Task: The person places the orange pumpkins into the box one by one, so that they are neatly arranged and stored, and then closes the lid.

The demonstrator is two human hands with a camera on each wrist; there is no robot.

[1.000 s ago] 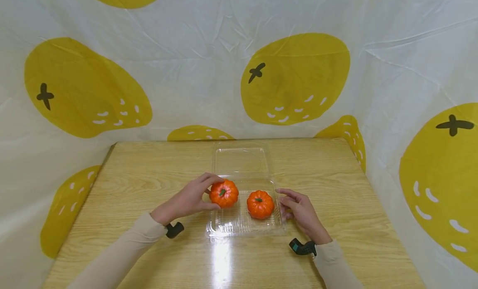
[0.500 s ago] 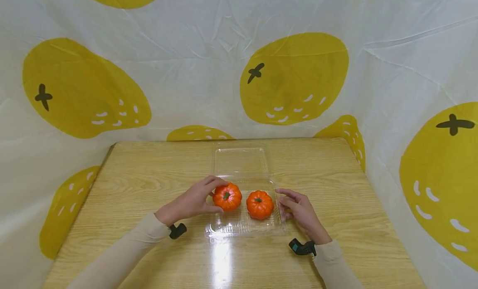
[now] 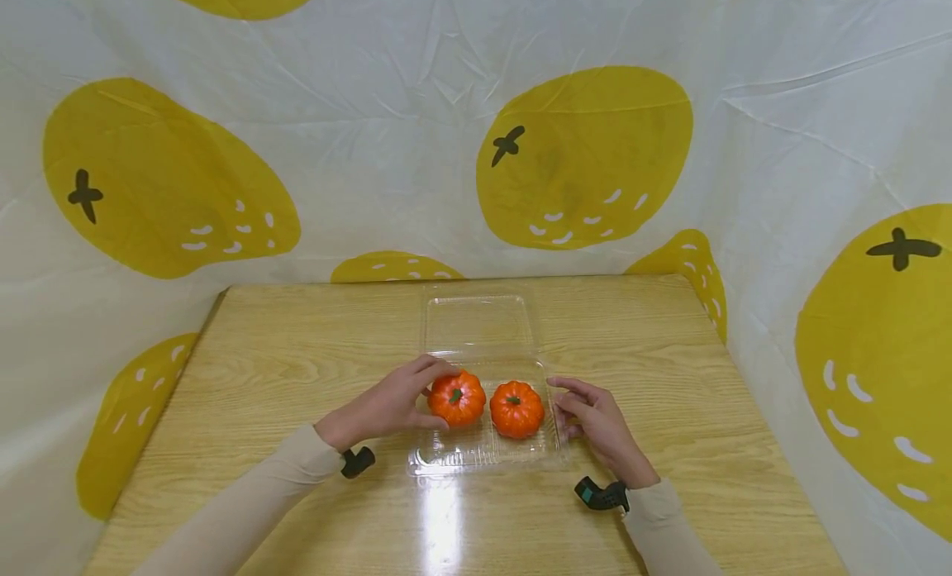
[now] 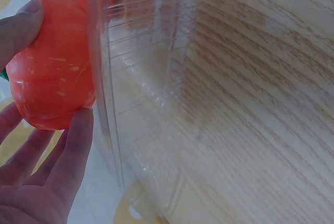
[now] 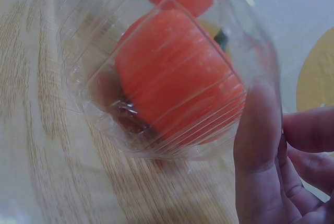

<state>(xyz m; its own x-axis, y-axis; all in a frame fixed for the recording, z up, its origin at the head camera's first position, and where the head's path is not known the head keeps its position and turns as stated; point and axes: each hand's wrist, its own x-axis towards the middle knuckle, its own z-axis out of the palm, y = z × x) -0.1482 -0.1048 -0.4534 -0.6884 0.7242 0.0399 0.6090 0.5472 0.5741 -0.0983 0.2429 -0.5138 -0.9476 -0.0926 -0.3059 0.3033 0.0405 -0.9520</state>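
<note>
My left hand grips a small orange toy pumpkin with a green stem, thumb on the near side and fingers on the far side. In the left wrist view the held pumpkin is beside the clear wall, over the container's left half. A second orange pumpkin sits in the right half of the clear plastic clamshell container. My right hand pinches the container's right rim; the right wrist view shows the thumb against its outer wall.
The container's lid lies folded back toward the far edge of the wooden table. A white curtain printed with yellow fruit hangs behind the table and at both sides.
My left hand has moved the held pumpkin right and slightly toward me, lower over the container's left half and closer to the second pumpkin. The right hand has stayed at the rim.
</note>
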